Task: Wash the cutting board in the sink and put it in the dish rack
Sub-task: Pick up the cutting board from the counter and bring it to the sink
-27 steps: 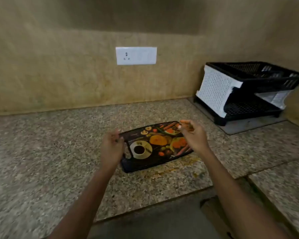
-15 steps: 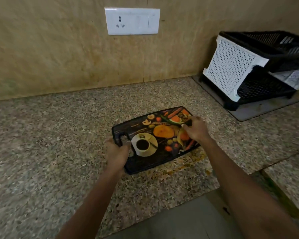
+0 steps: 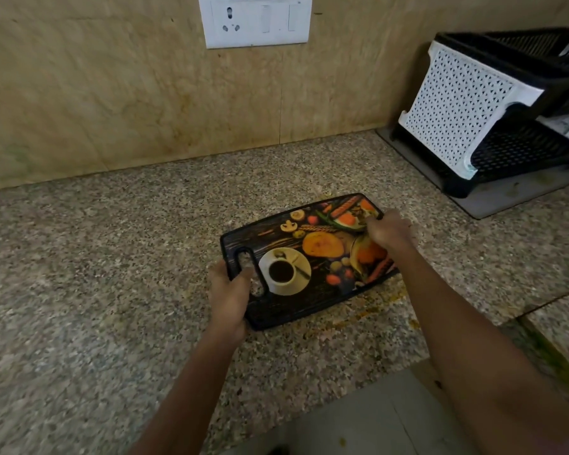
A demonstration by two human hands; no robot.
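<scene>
Head view: cutting board (image 3: 322,257) lies flat, handle end leftward.

Quick count: one cutting board (image 3: 309,257) sitting on the table (image 3: 112,257), around the middle. One dish rack (image 3: 493,113) up at 2 o'clock, with two black tiers and one white side panel showing. One wall socket plate (image 3: 255,19) at 12 o'clock. Two hands: left hand (image 3: 229,295) and right hand (image 3: 390,231), both on that single board.
</scene>
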